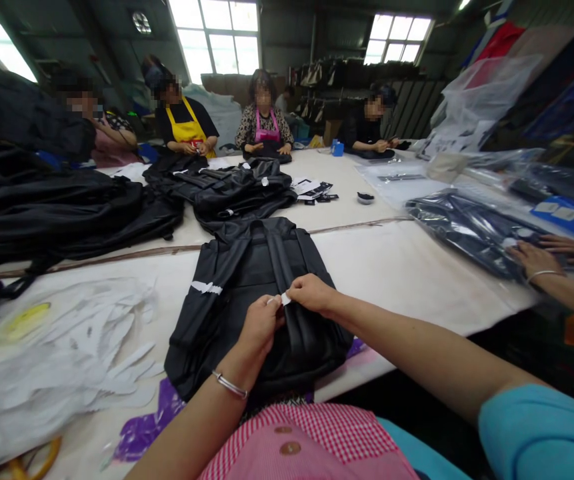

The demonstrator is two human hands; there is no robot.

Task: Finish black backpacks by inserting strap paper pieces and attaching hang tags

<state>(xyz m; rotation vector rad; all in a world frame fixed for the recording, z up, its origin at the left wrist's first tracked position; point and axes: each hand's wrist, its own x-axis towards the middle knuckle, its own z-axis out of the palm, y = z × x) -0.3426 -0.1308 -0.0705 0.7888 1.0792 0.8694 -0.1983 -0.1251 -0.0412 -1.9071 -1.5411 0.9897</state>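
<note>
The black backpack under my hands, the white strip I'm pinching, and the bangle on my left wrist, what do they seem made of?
Black backpack: probably coated synthetic fabric or imitation leather, given its smooth, softly sheened surface.
White strip: perhaps paper or tape; it looks plain white, but too little shows to be sure.
Bangle: seemingly polished, silver-toned metal, judging by its bright highlights.

Bright windows (pixel 219 37) in dark wall (pixel 287 40)

Beyond the right hand (pixel 311 293), a small dish (pixel 366 201) and a blue box (pixel 337 149) are set on the surface (pixel 417 273); farther right, a plastic-wrapped bag (pixel 459 223) is laid. Purple plastic (pixel 139 435) is seen left of the left hand (pixel 261 325).
</note>
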